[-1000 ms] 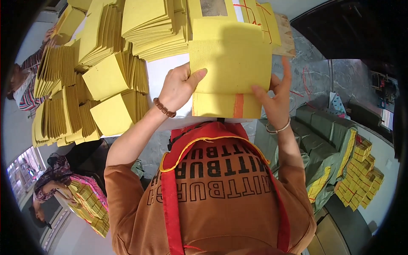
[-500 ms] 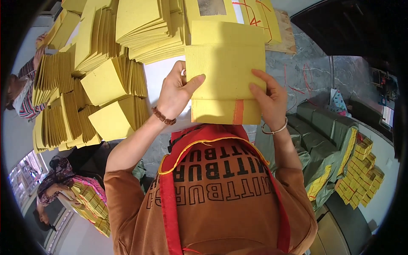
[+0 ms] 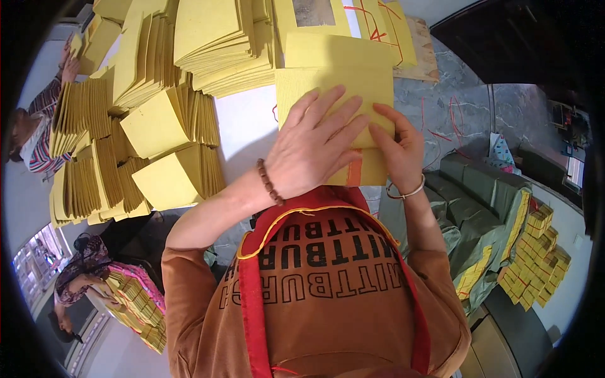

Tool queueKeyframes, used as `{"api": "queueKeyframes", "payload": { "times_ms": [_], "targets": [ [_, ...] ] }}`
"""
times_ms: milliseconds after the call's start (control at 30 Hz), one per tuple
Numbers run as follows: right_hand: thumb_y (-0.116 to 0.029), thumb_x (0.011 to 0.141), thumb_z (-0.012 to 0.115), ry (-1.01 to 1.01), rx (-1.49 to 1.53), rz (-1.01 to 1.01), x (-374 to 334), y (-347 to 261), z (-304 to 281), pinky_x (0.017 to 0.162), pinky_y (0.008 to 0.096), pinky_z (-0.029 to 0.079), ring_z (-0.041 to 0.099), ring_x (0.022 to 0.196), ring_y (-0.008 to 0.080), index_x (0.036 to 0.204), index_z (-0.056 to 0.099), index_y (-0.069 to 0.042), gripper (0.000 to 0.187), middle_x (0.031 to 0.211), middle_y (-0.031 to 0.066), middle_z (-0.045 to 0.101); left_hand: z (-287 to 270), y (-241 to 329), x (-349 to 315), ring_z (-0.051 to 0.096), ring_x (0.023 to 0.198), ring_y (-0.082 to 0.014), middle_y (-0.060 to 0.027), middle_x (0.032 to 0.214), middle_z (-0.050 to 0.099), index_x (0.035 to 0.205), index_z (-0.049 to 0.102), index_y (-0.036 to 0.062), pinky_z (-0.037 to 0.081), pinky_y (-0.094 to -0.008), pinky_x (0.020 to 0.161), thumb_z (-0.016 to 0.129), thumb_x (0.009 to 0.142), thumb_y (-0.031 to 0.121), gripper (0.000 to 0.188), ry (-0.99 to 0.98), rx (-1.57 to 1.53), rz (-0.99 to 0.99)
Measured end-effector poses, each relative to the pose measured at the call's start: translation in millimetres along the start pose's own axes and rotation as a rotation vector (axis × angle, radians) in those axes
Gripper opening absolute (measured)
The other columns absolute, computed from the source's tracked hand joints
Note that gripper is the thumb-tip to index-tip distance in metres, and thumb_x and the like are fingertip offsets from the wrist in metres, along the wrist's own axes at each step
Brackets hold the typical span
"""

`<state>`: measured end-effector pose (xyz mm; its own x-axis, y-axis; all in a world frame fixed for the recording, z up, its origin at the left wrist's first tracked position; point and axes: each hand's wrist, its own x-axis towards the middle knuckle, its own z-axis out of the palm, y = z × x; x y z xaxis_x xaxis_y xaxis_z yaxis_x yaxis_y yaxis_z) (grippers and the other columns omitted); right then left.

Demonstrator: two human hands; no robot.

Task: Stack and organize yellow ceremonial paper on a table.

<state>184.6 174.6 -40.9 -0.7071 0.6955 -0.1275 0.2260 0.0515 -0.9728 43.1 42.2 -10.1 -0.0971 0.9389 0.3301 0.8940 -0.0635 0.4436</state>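
Note:
In front of me lies a flat stack of yellow paper sheets (image 3: 337,79), with fine ribbing along its left side and an orange strip (image 3: 355,167) near its close end. My left hand (image 3: 321,142) rests across it, palm down, with its fingers stretched out and partly covering the strip. At the stack's right edge, my right hand (image 3: 403,148) grips the paper, thumb and index finger on top; its other fingers are partly hidden. A bit of red string (image 3: 275,113) shows beside the left edge.
Piles of yellow paper (image 3: 211,41) cover the table's left side. Red-tied yellow bundles (image 3: 394,31) lie at the far right. Red string (image 3: 454,120) is on the grey floor. Green-wrapped packs (image 3: 472,201) and stacked bundles (image 3: 539,261) stand right. Two other people work at left.
My left hand has let go of the stack's left edge and moved right onto its top, fingers spreading out. My right hand keeps its place at the right edge.

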Motion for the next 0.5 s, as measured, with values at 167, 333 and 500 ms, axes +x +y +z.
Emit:
{"api": "queueKeyframes", "payload": {
  "times_ms": [167,333,500],
  "targets": [
    [-0.005,0.081,0.061,-0.002,-0.029,-0.006,1,-1,0,0.072,0.0222,0.046,0.056,0.083,0.0076,0.112,0.059,0.001,0.031,0.097,0.0077,0.064,16,-6,1,0.032,0.126,-0.0347,-0.0116,0.137,0.039,0.131,0.044,0.0100,0.025,-0.0479,0.103,0.064,0.076,0.031,0.062,-0.115,0.069,-0.092],
    [-0.005,0.083,0.060,-0.016,-0.016,-0.003,3,-1,-3,0.071,0.0221,0.046,0.055,0.084,0.0074,0.112,0.058,0.002,0.030,0.098,0.0081,0.064,24,-6,2,0.032,0.127,-0.0313,-0.0097,0.133,0.042,0.128,0.047,0.0119,0.022,-0.0486,0.104,0.065,0.074,0.041,0.064,-0.111,0.133,-0.090],
    [-0.013,0.082,0.062,-0.017,-0.307,-0.015,-5,-3,-7,0.086,0.0316,0.042,0.053,0.103,0.0177,0.116,0.057,-0.003,0.036,0.116,0.0136,0.056,29,-9,3,0.031,0.128,-0.0307,-0.0094,0.140,0.036,0.133,0.042,0.0149,0.018,-0.0483,0.106,0.060,0.075,0.046,0.068,-0.163,0.149,-0.094]
  ]
}}
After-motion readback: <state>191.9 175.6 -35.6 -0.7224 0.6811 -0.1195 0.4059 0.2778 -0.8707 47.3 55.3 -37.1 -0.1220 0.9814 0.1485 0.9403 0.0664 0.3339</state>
